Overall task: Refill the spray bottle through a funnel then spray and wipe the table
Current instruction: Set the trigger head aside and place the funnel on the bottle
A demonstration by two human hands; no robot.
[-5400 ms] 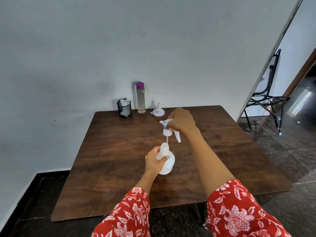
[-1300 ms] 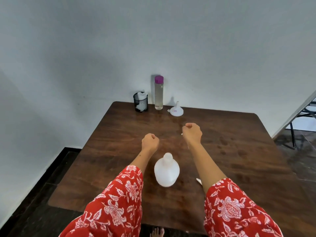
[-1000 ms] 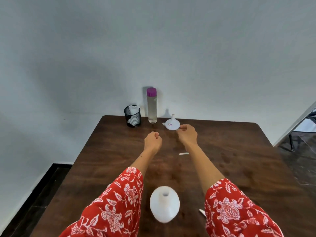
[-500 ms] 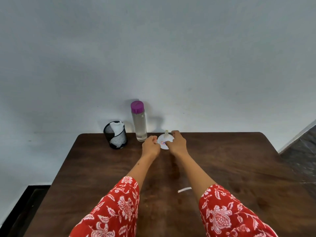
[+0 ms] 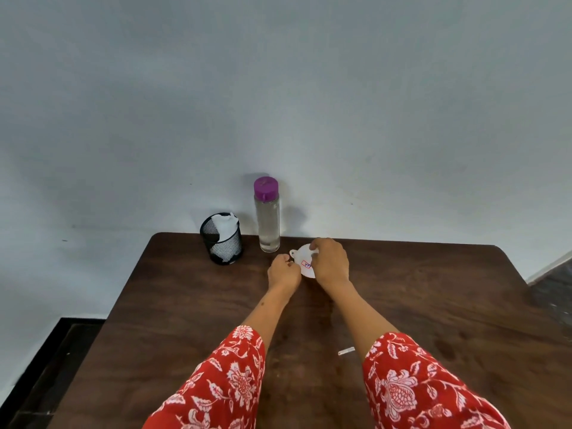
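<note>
the right hand (image 5: 329, 261) is curled over the white funnel (image 5: 305, 264) at the far edge of the table (image 5: 433, 289), fingers wrapped over its top so the spout is hidden under them; the flared rim, with a small red-edged label, shows on the side toward the left hand (image 5: 283, 272). the left hand sits just beside that rim with its fingers curled in; whether they touch the funnel or hold anything i cannot tell, they may only be steadying it. the funnel seems to be tipped rather than flat on its rim, which fits a hand taking it up, though i cannot tell if it has left the wood

just beside it, nearer the wall, a clear bottle with a purple cap (image 5: 267, 215) stands upright, cap on and liquid inside, probably the refill supply. left of that a black mesh cup (image 5: 222, 239) holds a crumpled white cloth (image 5: 227, 225), likely kept for the wiping

the spray bottle itself is not in view here, so the funnel must be carried back toward the person before anything is poured. a thin pale tube (image 5: 346, 351) lies on the wood near the right forearm; what it belongs to is unclear

judged from this, the refill is only starting: funnel being fetched, supply bottle capped, cloth untouched
</note>
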